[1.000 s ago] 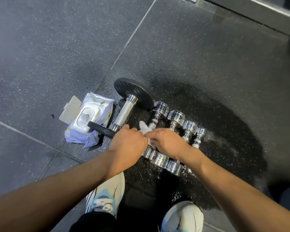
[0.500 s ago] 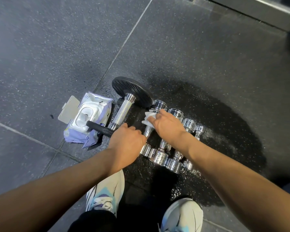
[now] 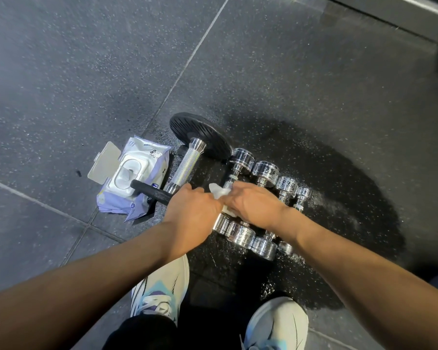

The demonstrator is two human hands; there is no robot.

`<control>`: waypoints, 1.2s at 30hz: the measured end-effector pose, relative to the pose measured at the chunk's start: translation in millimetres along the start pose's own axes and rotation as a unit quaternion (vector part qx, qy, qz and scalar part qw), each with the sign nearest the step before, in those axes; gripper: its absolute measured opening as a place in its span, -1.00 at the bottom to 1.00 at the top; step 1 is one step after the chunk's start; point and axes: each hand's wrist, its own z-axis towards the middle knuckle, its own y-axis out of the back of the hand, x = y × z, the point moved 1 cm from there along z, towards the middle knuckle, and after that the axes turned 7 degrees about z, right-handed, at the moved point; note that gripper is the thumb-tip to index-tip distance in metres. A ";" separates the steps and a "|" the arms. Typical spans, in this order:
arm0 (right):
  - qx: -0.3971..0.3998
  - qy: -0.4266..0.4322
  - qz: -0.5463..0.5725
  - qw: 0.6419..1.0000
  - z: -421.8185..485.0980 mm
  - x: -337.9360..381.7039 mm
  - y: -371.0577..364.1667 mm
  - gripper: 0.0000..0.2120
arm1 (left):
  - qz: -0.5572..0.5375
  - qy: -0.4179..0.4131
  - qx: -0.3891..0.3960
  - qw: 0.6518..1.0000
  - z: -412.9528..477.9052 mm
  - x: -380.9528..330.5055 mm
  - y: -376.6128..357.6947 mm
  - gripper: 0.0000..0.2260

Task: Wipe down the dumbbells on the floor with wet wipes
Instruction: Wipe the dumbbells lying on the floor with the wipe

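White wipe [image 3: 219, 192] clutched in right hand [image 3: 253, 207] fingers on chrome dumbbell [image 3: 242, 157] — left hand [image 3: 192, 210] fingers hidden, unclear.

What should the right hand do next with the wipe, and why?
Probably slide the wipe up the leftmost chrome dumbbell toward its far head. The right hand grips the wipe on that dumbbell's handle near the middle, and the upper handle and far head lie uncovered beyond it.
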 end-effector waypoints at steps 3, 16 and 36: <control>0.021 -0.077 -0.025 0.996 6.6 0.5 16.0 -0.49 | -0.004 -0.003 -0.002 1.000 -0.1 0.1 0.8 -0.80; 0.066 -0.047 -0.035 0.996 2.4 12.1 6.5 -0.54 | 0.008 -0.007 -0.001 1.000 0.9 0.9 0.0 -0.70; 0.019 -0.046 0.000 0.999 -4.4 2.9 -18.7 -0.73 | 0.005 0.000 0.010 1.000 1.7 -0.9 2.2 -0.64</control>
